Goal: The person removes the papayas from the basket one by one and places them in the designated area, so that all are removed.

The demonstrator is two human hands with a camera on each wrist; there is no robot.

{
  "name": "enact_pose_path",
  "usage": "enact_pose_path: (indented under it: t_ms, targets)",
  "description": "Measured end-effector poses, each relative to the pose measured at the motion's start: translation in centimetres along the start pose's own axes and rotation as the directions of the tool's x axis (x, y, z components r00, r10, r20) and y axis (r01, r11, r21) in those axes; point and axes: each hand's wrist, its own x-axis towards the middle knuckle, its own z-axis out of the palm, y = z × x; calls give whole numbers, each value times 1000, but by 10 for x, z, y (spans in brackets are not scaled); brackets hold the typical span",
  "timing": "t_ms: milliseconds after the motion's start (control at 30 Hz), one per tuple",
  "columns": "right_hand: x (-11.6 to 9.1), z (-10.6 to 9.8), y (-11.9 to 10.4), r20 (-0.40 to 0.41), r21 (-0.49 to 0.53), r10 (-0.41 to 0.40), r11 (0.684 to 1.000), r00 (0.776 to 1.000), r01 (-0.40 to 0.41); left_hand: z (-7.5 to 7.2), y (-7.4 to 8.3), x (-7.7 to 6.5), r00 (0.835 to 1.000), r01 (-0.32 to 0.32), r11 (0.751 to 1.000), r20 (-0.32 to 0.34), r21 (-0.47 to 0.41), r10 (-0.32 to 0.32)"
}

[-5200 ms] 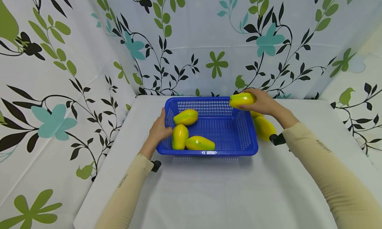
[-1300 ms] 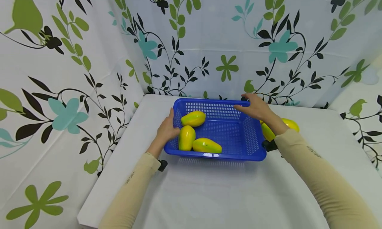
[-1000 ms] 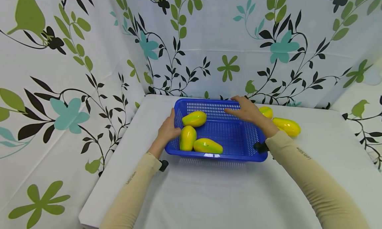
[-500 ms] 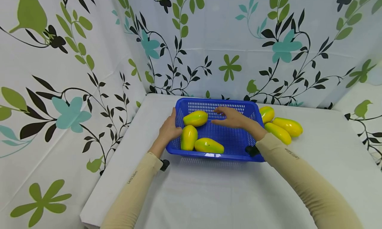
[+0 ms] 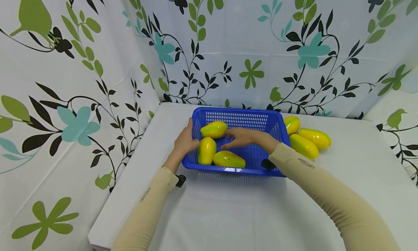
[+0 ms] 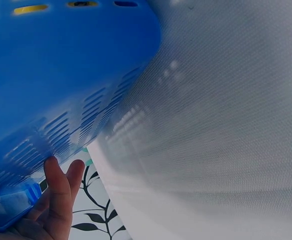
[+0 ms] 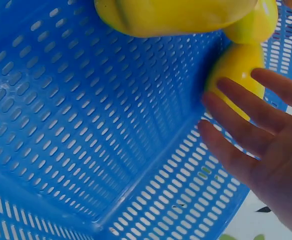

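A blue perforated plastic basket stands on the white table, holding three glossy yellow-green papayas. My left hand grips its left rim, thumb inside; the left wrist view shows fingers against the outer wall. Inside the basket, my right hand reaches toward the back-left papaya, fingers spread and slightly bent. In the right wrist view its fingertips lie over that papaya; whether they touch is unclear. Nearby are the left papaya and the front papaya.
Three more papayas lie on the table right of the basket: one at the back, one in front and one farther right. A patterned curtain hangs behind and beside the white table.
My right hand held a papaya over the basket's back right corner; that papaya is now outside on the right. The hand, emptied, has moved left and down into the basket. The left hand keeps its grip.
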Motion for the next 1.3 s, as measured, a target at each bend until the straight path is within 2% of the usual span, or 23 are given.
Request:
enact_pose_path:
  t_ms: [167, 333, 633, 900, 1300]
  targets:
    - [3, 5, -10, 109, -38, 57, 998, 992, -53, 0, 0, 0, 1000, -7, 1000, 0, 3, 7]
    - [7, 10, -16, 161, -58, 89, 995, 983, -80, 0, 0, 0, 1000, -3, 1000, 0, 2, 3]
    - [11, 12, -20, 265, -139, 99, 988, 959, -64, 0, 0, -1, 1000, -8, 1000, -5, 2, 8]
    - [11, 12, -19, 260, -144, 91, 988, 961, -55, 1, -1, -1, 1000, -9, 1000, -9, 6, 10]
    - [3, 8, -16, 160, -152, 85, 987, 983, -60, 0, 0, 0, 1000, 5, 1000, 7, 30, -5]
